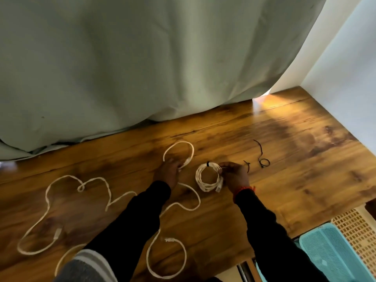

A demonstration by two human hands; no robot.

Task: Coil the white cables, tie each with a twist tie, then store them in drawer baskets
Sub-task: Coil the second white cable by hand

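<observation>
A pale curtain (122, 68) hangs over the wooden table (284, 149).

I see 1 coiled white cable (209, 177) lying flat on the tabletop (284, 159), a black tie (208, 164) wrapped at its far edge. Loose white cables (61, 216) sprawl in open loops to its left and nearer me, 1 loop (179, 151) curling just beyond. 2 dark twist ties (262, 157) lie to the right, 1 of them looped at its end.
</observation>
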